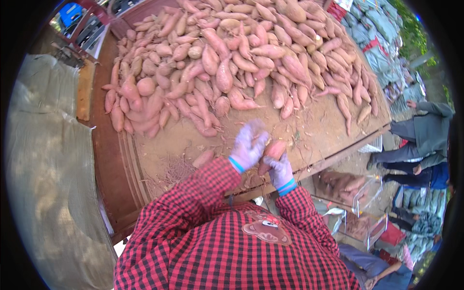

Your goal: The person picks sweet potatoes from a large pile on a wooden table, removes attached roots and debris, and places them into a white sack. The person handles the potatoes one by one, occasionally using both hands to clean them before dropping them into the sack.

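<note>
My right hand (pixel 281 172), in a pale purple glove, is shut on a reddish sweet potato (pixel 275 148) above the near edge of the wooden truck bed (pixel 250 117). Just left of that root, my left hand (pixel 246 146) is gloved too and blurred, its fingers apart and curved, with nothing plainly held. Beyond both hands rises a large heap of sweet potatoes (pixel 217 69). A single sweet potato (pixel 203 158) lies by my left sleeve, near a small pile of thin root trimmings (pixel 177 169).
To the right, below the bed, stand clear-sided crates of sweet potatoes (pixel 340 185). Several people are there, including one in a dark green jacket (pixel 431 127). Filled greenish sacks (pixel 380 25) are stacked behind. A grey-brown tarp (pixel 50 163) hangs along the left.
</note>
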{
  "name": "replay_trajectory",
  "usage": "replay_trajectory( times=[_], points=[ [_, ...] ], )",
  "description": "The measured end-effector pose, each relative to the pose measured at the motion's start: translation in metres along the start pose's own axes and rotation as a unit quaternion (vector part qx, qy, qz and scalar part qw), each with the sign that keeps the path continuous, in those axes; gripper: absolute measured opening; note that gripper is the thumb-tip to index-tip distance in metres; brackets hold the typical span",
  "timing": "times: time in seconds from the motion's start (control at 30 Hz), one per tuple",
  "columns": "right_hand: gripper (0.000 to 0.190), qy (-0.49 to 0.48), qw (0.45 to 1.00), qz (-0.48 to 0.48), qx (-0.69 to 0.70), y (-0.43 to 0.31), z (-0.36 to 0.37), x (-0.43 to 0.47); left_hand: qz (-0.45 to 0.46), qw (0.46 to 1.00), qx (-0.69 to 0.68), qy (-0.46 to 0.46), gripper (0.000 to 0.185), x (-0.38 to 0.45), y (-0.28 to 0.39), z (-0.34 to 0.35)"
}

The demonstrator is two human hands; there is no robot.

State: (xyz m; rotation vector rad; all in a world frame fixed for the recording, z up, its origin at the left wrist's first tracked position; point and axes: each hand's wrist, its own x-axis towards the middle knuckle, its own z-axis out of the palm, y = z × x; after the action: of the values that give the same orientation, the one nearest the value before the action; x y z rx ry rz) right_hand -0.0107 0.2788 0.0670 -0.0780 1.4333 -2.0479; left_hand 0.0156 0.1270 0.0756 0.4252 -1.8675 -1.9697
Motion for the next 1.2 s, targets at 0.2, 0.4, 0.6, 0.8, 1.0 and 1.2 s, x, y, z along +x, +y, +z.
replay_trajectory(
  times=[0.2,0.4,0.6,0.8,1.0,1.2],
  points=[
    [0.056,0.028,0.937,0.123,0.325,-0.030,-0.042,-0.023,-0.055,0.808,0.585,0.040,0.089,0.123,-0.068,-0.084],
    [0.046,0.229,0.903,0.069,0.357,-0.019,-0.149,-0.112,-0.237,0.660,0.713,-0.034,0.093,0.136,-0.068,-0.056],
    [0.056,0.478,0.830,-0.044,0.285,0.029,-0.276,-0.274,-0.105,0.741,0.653,-0.121,0.077,0.137,-0.108,-0.106],
    [0.054,0.621,0.735,0.159,-0.222,0.091,-0.384,-0.324,-0.053,0.861,0.494,-0.113,0.046,0.165,-0.159,-0.189],
    [0.043,0.486,0.867,-0.016,-0.105,0.078,-0.298,-0.223,-0.202,0.924,0.311,-0.091,0.015,0.091,-0.094,-0.183],
    [0.050,0.269,0.956,-0.049,-0.108,0.101,-0.224,-0.162,-0.317,0.948,-0.007,0.008,0.018,-0.002,-0.008,-0.148]
  ],
)
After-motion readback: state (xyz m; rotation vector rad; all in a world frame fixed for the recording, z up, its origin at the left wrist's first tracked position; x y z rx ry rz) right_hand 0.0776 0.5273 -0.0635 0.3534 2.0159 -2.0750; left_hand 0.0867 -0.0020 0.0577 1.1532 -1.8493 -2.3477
